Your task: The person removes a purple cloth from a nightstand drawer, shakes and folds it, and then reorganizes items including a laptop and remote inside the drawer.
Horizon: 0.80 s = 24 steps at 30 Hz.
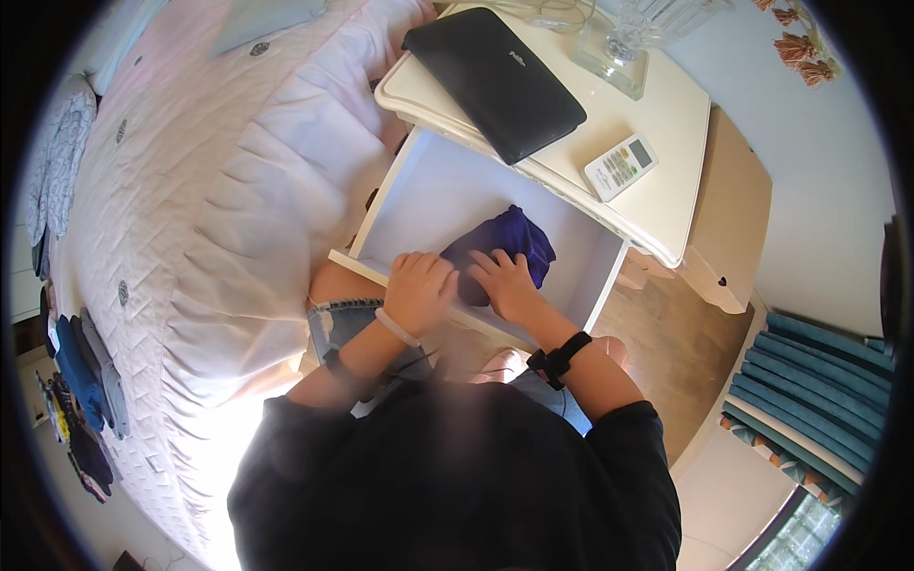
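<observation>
A bunched dark purple cloth bundle [532, 246] lies in a pulled-out white drawer [428, 196], close to its front panel. My right hand [507, 285] rests on the bundle, fingers bent and spread apart. Beside it, my left hand [421, 289] is curled over the drawer's front edge, at the bundle's left end. Whether its fingers grip anything is hidden beneath the hand. A pale bracelet circles my left wrist, and a black band is on my right wrist.
Above the drawer, the cream nightstand top [671, 171] bears a black case [500, 86], a white remote control [621, 166] and a glass piece [614, 64]. A bed [235, 178] borders the left. Cardboard [728, 207] stands at right, near folded teal curtains [807, 392].
</observation>
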### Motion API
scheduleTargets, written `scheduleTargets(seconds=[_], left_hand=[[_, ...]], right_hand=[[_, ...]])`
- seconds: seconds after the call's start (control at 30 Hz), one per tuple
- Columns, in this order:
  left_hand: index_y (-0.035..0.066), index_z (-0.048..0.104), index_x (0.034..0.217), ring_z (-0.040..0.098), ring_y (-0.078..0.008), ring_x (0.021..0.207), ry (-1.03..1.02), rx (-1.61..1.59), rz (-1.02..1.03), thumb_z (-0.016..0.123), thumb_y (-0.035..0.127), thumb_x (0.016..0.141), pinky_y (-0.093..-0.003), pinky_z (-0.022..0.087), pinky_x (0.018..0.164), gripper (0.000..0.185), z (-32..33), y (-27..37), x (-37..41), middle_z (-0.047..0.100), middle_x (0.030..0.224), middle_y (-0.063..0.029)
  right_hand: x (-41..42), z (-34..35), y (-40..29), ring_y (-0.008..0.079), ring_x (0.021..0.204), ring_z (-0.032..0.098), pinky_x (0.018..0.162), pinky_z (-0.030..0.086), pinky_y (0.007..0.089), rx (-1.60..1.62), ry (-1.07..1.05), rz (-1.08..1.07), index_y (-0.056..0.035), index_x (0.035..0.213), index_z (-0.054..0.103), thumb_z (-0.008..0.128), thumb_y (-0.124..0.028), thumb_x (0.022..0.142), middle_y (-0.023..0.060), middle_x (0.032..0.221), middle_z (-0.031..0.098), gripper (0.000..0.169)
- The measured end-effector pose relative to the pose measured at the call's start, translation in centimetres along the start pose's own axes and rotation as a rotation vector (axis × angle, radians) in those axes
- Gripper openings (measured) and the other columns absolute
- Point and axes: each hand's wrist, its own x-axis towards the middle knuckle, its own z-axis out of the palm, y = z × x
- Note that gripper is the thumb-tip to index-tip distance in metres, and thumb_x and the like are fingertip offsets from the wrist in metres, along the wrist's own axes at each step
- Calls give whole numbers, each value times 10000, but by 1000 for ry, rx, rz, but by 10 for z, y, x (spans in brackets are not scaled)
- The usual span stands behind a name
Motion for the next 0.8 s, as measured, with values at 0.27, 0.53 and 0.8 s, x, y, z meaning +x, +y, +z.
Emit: scheduleTargets(seconds=[0.27, 0.53, 0.8], left_hand=[[33, 560, 787, 494, -286, 805, -185, 147, -35, 658, 348, 732, -408, 372, 815, 335, 10, -22, -36, 531, 809, -106], [25, 554, 779, 487, -287, 816, -147, 150, 37, 670, 434, 690, -415, 371, 867, 435, 6, -24, -38, 526, 825, -117], [28, 532, 762, 480, -287, 809, -175, 143, -47, 681, 437, 657, -412, 374, 806, 448, 8, -19, -46, 514, 828, -108]], right_hand=[[79, -7, 17, 297, 1130, 429, 830, 386, 475, -132, -70, 66, -191, 1264, 469, 720, -186, 625, 69, 1334, 420, 686], [192, 20, 52, 315, 1179, 404, 890, 371, 564, -127, 141, 510, -174, 1278, 479, 689, -239, 680, 55, 1370, 397, 638], [112, 13, -37, 261, 1110, 423, 769, 404, 433, 63, -218, -327, -199, 1075, 611, 563, -159, 738, 5, 1279, 462, 342]])
